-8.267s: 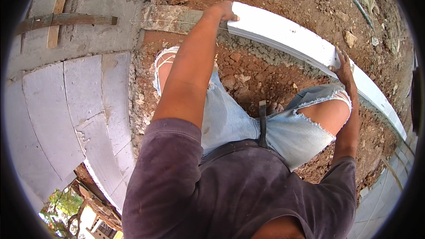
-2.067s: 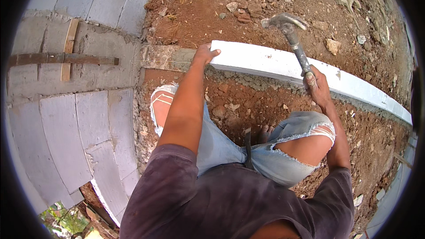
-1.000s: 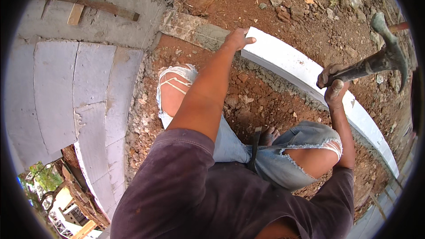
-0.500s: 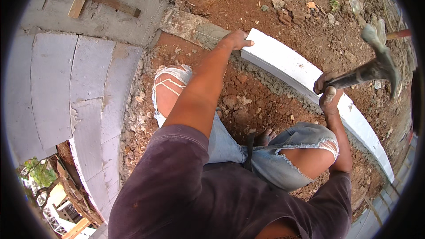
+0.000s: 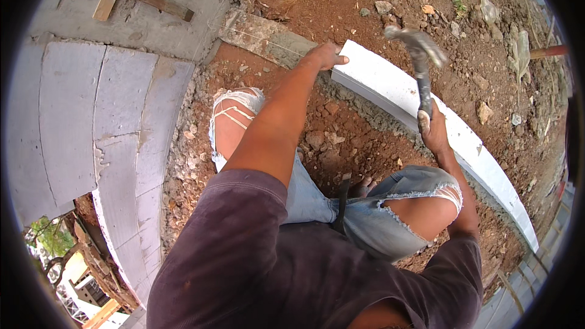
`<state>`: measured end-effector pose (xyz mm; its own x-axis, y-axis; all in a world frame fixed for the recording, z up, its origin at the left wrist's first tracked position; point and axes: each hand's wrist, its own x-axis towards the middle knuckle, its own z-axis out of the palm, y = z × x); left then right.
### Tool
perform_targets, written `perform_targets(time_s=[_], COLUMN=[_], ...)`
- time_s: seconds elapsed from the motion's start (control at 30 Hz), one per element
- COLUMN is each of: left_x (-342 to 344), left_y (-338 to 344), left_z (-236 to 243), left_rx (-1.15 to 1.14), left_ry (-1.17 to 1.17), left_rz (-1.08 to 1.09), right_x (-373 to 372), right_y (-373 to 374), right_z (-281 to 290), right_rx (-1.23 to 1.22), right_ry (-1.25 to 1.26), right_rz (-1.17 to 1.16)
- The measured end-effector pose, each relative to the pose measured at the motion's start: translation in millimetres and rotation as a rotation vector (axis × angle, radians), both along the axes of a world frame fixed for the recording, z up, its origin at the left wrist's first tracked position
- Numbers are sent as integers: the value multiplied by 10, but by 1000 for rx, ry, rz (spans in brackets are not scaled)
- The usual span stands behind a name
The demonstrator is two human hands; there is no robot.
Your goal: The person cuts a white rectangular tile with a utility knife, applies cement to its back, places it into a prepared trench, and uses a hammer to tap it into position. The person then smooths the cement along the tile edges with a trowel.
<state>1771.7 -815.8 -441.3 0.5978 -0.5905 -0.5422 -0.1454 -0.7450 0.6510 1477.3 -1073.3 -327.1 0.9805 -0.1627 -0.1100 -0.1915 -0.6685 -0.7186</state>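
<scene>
A long white curbstone (image 5: 396,82) lies in front of me, running from the middle toward the lower right on a bed of wet mortar (image 5: 381,113). My left hand (image 5: 326,56) grips its left end, thumb on the top face and the other fingers partly hidden behind. A claw hammer (image 5: 420,64) is in my right hand (image 5: 434,129), which is closed round the lower handle above the stone's near edge. The hammer's head is blurred by motion and points away from me, over the soil beyond the stone.
A string line (image 5: 259,38) stretches above a concrete strip (image 5: 268,39) left of the curbstone. Grey paving slabs (image 5: 70,97) cover the left side, with a wooden batten (image 5: 152,1) beyond. Reddish soil with stones (image 5: 341,0) and plastic scraps (image 5: 520,55) lies farther off.
The hammer has swung leftward, from pointing right to pointing away from me. My right hand has shifted slightly left and nearer. My left hand stays on the curbstone's end.
</scene>
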Motion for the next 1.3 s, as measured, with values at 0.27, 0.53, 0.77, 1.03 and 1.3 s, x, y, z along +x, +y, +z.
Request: perform_targets(time_s=[0.27,0.53,0.77,1.03,1.3], left_x=[15,-774,-1264,-1329,-1351], left_y=[-1,-727,-1260,-1198,-1205], left_z=[65,540,518,433,386], left_rx=[-23,41,166,122,146], left_ry=[-33,-743,-897,-869,-822], left_rz=[-75,-181,-884,-857,-866], right_x=[-513,-1326,-1746,-2360,-2379], right_y=[-190,-1,-213,47,70], right_z=[85,-303,417,-199,-114], right_rx=[231,-283,321,-38,65], right_ry=[-151,544,-298,176,-342], right_rz=[-237,-434,-677,-917,-898])
